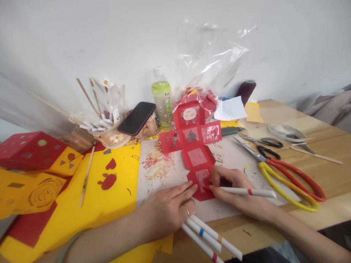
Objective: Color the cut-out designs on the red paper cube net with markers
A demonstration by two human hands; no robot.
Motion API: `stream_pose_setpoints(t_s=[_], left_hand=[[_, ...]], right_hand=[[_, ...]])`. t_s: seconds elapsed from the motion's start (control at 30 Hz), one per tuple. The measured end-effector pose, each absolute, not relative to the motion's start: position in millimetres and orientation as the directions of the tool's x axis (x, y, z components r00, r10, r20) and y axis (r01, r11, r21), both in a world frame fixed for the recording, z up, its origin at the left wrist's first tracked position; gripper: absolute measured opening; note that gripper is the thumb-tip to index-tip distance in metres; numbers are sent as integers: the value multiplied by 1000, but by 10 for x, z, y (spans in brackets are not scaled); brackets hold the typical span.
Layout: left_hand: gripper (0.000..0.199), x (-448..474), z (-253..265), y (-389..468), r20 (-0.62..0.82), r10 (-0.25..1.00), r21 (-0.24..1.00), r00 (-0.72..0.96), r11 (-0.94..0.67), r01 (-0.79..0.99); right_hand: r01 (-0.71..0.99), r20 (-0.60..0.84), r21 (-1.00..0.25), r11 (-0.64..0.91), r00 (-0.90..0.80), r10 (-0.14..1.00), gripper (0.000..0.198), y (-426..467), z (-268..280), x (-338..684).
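Left hand (171, 210) clasps three markers (204, 236), fingers (193, 188) steadying the red cutout (193, 147), I judge; right hand (233, 179) grips a fourth marker (260, 192).

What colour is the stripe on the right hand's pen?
The stripe is red, seen in the head view.

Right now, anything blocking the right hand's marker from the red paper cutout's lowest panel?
Nothing visible. The right hand holds the marker with its tip at the lowest panel; the left hand lies at the panel's left edge, not between them. Can't tell whether the tip touches.
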State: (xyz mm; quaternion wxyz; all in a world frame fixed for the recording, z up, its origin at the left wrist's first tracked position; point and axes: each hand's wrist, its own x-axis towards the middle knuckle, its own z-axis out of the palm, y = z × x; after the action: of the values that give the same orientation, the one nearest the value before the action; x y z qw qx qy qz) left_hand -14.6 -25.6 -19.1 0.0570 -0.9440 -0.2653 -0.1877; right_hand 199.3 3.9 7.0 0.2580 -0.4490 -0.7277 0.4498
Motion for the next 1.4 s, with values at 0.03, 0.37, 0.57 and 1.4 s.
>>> stream_pose_setpoints(t_s=[0.03, 0.37, 0.57, 1.4], left_hand=[[28, -147, -191, -256, 384, 476, -7, 791, -855, 518], [28, -159, -193, -257, 339, 490, 22, 803, -858, 514], [28, -159, -186, -256, 355, 474, 15, 806, -864, 502], [26, -159, -175, -257, 337, 490, -16, 804, -851, 525]], right_hand=[[423, -31, -886, 191, -465, 885, 19, 37, 67, 1996], [438, -23, -877, 199, -451, 892, 20, 36, 71, 2001], [470, -7, -860, 198, -398, 917, 20, 36, 57, 2023], [539, 60, -820, 191, -251, 966, 20, 70, 38, 2047]])
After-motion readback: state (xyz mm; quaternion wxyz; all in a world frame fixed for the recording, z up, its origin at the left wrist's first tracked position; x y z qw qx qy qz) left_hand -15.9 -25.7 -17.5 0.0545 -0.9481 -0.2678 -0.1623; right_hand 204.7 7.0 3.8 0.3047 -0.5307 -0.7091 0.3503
